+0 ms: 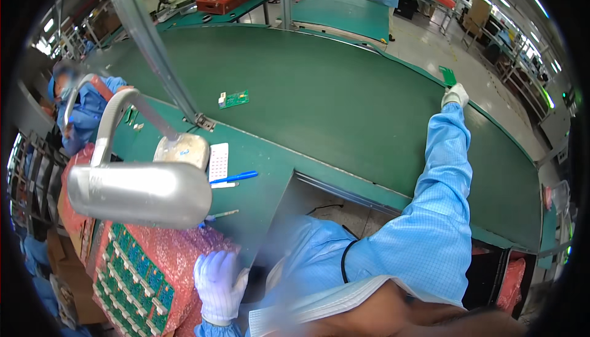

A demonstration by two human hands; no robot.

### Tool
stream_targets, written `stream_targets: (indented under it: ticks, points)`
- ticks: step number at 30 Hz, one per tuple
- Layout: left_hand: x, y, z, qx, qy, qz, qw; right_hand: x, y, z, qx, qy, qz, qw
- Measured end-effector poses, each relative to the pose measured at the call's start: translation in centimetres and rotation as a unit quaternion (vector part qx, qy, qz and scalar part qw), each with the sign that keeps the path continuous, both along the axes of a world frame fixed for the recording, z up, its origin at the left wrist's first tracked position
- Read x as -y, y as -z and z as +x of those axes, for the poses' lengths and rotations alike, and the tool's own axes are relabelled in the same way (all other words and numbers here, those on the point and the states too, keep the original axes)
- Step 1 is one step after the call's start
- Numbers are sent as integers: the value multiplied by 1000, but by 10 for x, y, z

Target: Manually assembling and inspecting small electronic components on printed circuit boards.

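My right hand (456, 96), in a white glove, is stretched out to the far right edge of the green belt. Its fingers are closed on one end of a small green circuit board (447, 75), which sticks out beyond them. Down at the lower left, my left hand (220, 286), also gloved, lies by the edge of pink bubble wrap (184, 246) with its thumb apart from the fingers. Beside it, on the wrap, sit rows of green circuit boards (132, 282) with white connectors. Another green board (234, 99) with a white connector lies on the belt (319, 97).
A silver lamp (141, 194) on a bent arm stands over the left table, near a blue pen (235, 177) and a dotted white card (219, 162). A metal post (153, 48) rises at the belt's near edge. A co-worker (89, 109) in blue sits at the far left.
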State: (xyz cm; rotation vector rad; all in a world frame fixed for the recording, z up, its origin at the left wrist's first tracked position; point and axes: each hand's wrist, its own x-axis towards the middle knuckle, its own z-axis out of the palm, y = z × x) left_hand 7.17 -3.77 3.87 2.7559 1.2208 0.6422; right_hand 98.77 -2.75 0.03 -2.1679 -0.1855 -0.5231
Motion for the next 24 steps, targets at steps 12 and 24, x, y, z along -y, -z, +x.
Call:
stream_targets:
  ticks: [12, 24]
  points:
    - [-14, -27, 49, -75, -24, 43, 996, -25, 36, -21, -130, 43, -421, 896]
    - [-78, 13, 34, -88, 159, 140, 973, 23, 25, 13, -100, 103, -402, 904]
